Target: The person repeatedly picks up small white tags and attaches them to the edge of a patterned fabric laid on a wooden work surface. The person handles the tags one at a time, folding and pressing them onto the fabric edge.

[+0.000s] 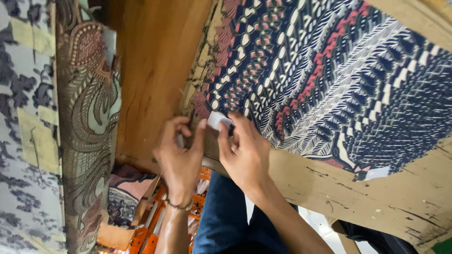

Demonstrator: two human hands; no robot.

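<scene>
My left hand (181, 153) and my right hand (245, 150) meet at the near corner of a patterned dark blue, white and red cloth (339, 75) laid on a worn wooden table (376, 197). Together the fingers pinch a small white piece, like tape or a label (217, 120), at the cloth's corner. My left wrist wears a thin bracelet. The underside of the white piece is hidden by my fingers.
A brown and green patterned cloth (87, 117) hangs at the left beside a grey and black patterned cloth with pale tape patches (28, 117). A second white piece (376, 173) sits at the blue cloth's edge. An orange frame (150, 226) and my blue trousers (221, 216) lie below.
</scene>
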